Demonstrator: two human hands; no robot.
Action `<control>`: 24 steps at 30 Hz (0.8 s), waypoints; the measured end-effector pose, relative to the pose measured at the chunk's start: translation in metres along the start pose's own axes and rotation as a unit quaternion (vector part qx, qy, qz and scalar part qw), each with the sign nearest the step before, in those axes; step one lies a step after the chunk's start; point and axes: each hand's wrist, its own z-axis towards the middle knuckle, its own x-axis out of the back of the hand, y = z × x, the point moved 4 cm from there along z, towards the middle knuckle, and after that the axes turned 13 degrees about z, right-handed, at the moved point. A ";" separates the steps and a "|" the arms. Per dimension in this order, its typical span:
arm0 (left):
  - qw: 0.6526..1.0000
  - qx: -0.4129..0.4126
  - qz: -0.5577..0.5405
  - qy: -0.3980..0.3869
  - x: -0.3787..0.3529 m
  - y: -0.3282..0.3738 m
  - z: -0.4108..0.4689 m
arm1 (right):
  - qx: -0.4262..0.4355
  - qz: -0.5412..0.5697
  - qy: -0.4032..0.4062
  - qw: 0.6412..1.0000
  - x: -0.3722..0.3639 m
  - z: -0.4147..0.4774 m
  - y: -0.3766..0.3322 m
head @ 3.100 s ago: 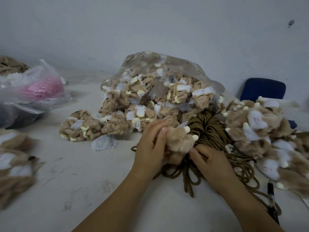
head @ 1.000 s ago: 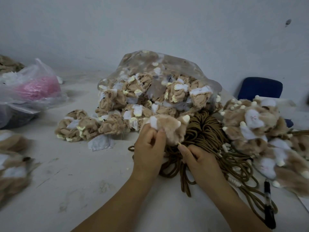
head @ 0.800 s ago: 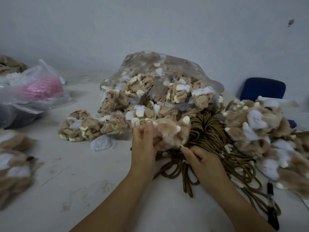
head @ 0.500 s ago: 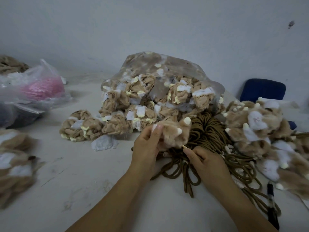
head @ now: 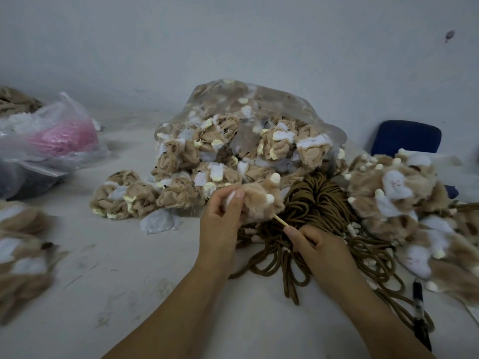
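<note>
1. Two hands work just in front of the coil of brown cord (head: 320,203), which serves as the reference for all positions below.
2. Left hand (head: 220,218): thumb and curled fingers grip the near-left end of a plush piece (head: 259,203) and hold it raised over the near-left edge of the coil.
3. Right hand (head: 320,251): fingers curled, with thumb and forefinger pinching a thin wooden stick (head: 281,221) over the near edge of the coil.
4. Plush piece: short tan fur, soft and lumpy, with a white patch under the left thumb. Two rounded cream nubs stand out of it and point up and away. Its long axis runs roughly left to right.
5. Stick: pale, straight and slender. Its long axis slopes from the right fingertips up and to the left, and the far tip meets the underside of the plush piece.
6. Coil: round, matte cord in many loops, with loose loops trailing on the near side on the grey table (head: 108,286).
7. Behind the coil: a clear plastic bag (head: 248,107) stuffed with crumpled tan fabric pieces.
8. Left of the coil: loose crumpled pieces (head: 129,195) of the same kind. Far left, a thin bag with pink contents (head: 59,138).
9. Right of the coil: a heap of furry plush pieces (head: 394,193), touching the cord. Beyond it, a blue chair back (head: 407,138).
10. Near right of the coil: a black pen (head: 418,307).
</note>
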 end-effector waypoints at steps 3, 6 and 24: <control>0.999 -0.014 0.038 0.005 0.001 -0.001 0.000 | 0.000 -0.009 -0.002 1.000 0.003 0.000 -0.004; 0.996 -0.041 0.084 0.009 0.001 -0.003 0.000 | 0.007 -0.021 -0.003 1.000 0.004 -0.001 -0.005; 0.980 -0.098 0.172 0.007 0.003 0.002 -0.001 | 0.047 -0.062 -0.008 0.997 0.001 -0.001 -0.002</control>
